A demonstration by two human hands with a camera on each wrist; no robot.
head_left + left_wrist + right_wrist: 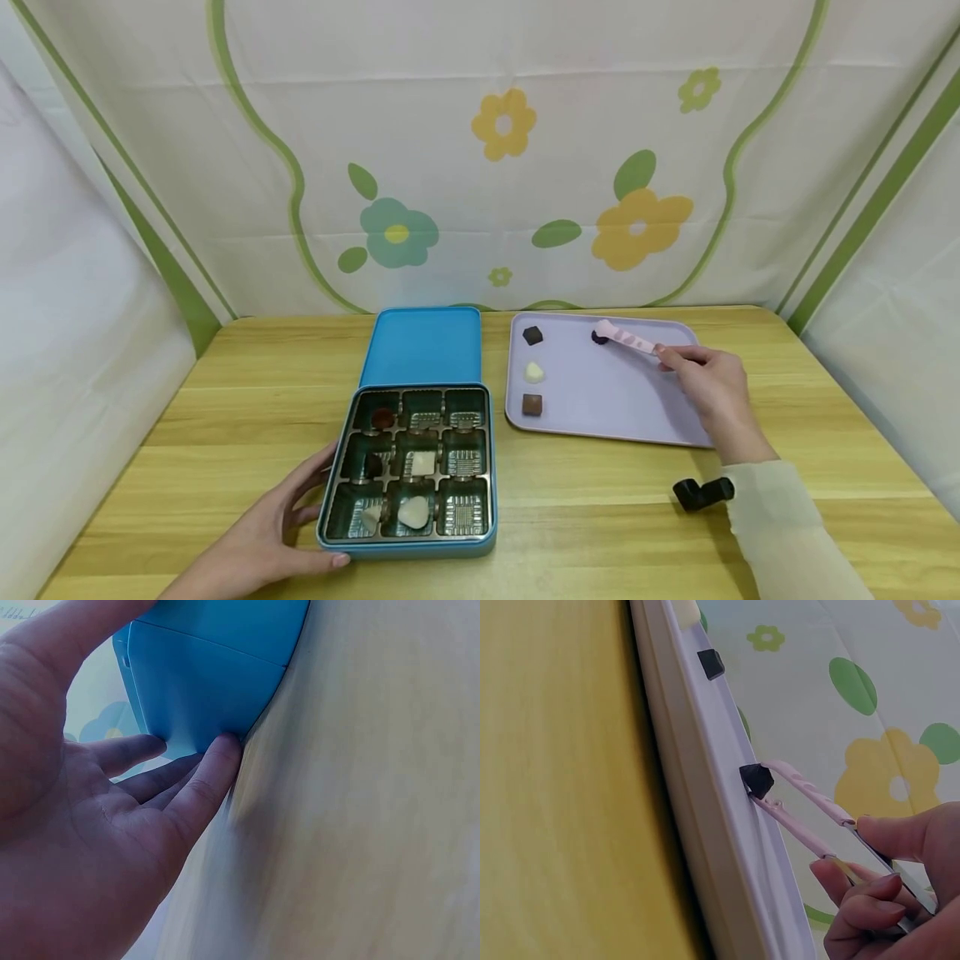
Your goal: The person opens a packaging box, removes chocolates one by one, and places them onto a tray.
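Though beyond grip [712, 385], candy [756, 781] between tongs [810, 793]

White back cloth [442, 125] hangs behind table [217, 408], faint fold lines across it. On it: big orange flower [657, 221], yellow flower [489, 112] up high, blue-green flower [378, 218] with yellow middle, small green flower [687, 97], green leaves [635, 173]. Wavy green line [298, 187] down each side. Left wall [67, 242] and right wall [885, 275] white; green stripes [877, 204] near corners. Side walls maybe cloth too, hard to be sure. Table looks like yellow-brown wood, streaky, back corners round. Light soft.
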